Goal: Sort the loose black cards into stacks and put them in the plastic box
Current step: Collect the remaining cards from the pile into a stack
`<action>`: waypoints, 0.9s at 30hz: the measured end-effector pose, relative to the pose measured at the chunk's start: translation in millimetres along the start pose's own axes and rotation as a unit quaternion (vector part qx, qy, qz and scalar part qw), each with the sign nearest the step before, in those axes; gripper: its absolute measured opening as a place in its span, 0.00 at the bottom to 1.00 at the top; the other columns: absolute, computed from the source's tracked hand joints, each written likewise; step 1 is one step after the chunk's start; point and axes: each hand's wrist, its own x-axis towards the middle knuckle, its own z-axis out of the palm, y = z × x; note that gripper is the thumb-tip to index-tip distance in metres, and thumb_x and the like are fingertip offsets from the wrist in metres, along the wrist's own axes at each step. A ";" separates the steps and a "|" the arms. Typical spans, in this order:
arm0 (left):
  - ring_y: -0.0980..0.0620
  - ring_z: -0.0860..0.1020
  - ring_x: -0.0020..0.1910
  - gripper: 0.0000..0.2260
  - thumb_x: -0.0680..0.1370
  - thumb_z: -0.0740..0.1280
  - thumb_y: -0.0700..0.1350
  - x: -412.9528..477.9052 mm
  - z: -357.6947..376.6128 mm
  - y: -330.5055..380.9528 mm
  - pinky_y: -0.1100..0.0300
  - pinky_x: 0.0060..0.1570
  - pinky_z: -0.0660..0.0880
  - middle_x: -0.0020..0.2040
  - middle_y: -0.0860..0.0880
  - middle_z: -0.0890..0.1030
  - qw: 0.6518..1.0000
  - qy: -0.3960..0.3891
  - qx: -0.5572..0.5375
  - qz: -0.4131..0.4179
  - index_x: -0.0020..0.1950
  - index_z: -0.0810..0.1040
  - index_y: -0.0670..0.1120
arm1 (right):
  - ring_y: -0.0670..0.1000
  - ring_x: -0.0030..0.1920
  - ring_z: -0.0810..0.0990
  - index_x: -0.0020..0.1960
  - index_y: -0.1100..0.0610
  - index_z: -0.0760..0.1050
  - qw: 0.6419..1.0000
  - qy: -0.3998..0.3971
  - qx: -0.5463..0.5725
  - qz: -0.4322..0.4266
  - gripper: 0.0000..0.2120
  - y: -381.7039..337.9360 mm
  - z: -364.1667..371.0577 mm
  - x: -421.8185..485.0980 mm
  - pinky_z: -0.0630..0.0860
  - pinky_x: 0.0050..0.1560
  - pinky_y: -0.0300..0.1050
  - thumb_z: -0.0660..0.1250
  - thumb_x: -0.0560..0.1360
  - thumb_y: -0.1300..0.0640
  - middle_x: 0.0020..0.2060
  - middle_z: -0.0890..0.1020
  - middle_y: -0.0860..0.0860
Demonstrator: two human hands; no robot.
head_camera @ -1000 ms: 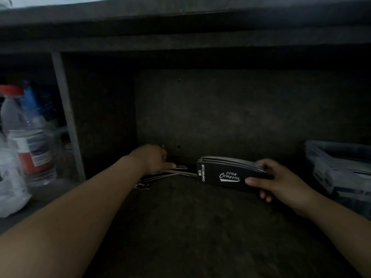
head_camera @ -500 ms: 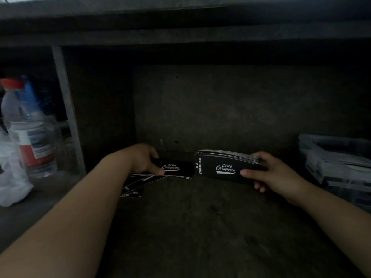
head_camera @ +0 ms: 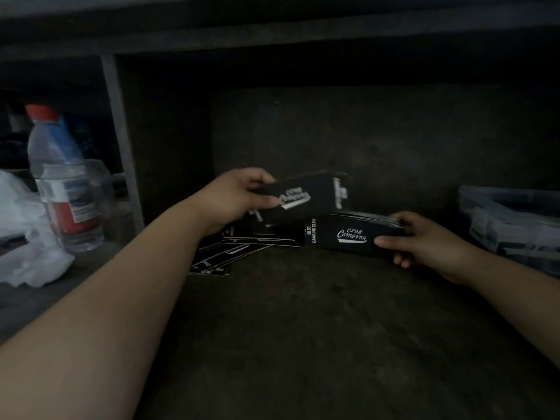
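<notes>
**One card lifted, a stack in hand**

Past the water bottle [head_camera: 65, 189] at far left, our left hand [head_camera: 239, 198] pinches one card [head_camera: 306, 195] between thumb and fingers, above the loose cards [head_camera: 230, 253] fanned on the shelf [head_camera: 303, 328]. Our right hand [head_camera: 424, 241] clamps the stack [head_camera: 348, 234], thumb on its face. The plastic box [head_camera: 512, 225] sits far right, its contents too dim to read. A crooked landing could skew the stack, or a light pinch could drop the card.

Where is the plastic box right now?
In the head view the plastic box sits at the far right edge, on the dark surface, just right of the right hand, which holds the card stack.
</notes>
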 end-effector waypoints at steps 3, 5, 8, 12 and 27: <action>0.57 0.80 0.49 0.10 0.75 0.73 0.41 3.3 33.8 -2.3 0.63 0.46 0.71 0.49 0.55 0.82 0.985 -0.059 0.155 0.042 0.48 0.79 0.56 | 0.49 0.30 0.77 0.63 0.55 0.72 1.000 -0.010 0.010 0.024 0.20 -2.7 -1.5 -1.3 0.76 0.26 0.38 0.71 0.74 0.66 0.47 0.81 0.55; 0.57 0.77 0.48 0.11 0.74 0.74 0.43 7.3 52.9 -9.2 0.64 0.46 0.68 0.49 0.56 0.79 0.966 -0.073 0.240 0.062 0.49 0.76 0.55 | 0.51 0.30 0.77 0.67 0.56 0.70 0.998 -0.019 0.044 0.038 0.19 -4.9 -1.3 -2.3 0.75 0.24 0.38 0.63 0.78 0.69 0.48 0.78 0.58; 0.57 0.72 0.50 0.14 0.73 0.76 0.45 9.2 64.2 -14.9 0.64 0.47 0.68 0.50 0.56 0.71 0.951 -0.046 0.294 0.081 0.52 0.73 0.54 | 0.53 0.30 0.76 0.69 0.54 0.69 0.994 -0.042 0.097 0.042 0.17 -10.4 -0.6 -5.8 0.74 0.24 0.39 0.61 0.80 0.59 0.55 0.77 0.59; 0.59 0.71 0.57 0.24 0.71 0.76 0.41 8.3 79.2 -13.7 0.66 0.56 0.70 0.58 0.55 0.66 0.982 -0.041 0.159 0.092 0.58 0.67 0.59 | 0.47 0.33 0.78 0.64 0.48 0.70 0.997 -0.033 -0.068 -0.011 0.27 -7.4 1.8 -7.9 0.74 0.29 0.38 0.77 0.69 0.53 0.47 0.82 0.53; 0.48 0.70 0.70 0.34 0.74 0.71 0.60 8.0 -11.4 -61.0 0.58 0.67 0.64 0.73 0.47 0.71 0.931 -0.065 0.309 -0.183 0.75 0.68 0.48 | 0.44 0.26 0.73 0.62 0.49 0.72 0.996 -0.018 -0.078 -0.024 0.22 -0.2 -2.6 -0.5 0.67 0.23 0.38 0.76 0.71 0.56 0.37 0.78 0.53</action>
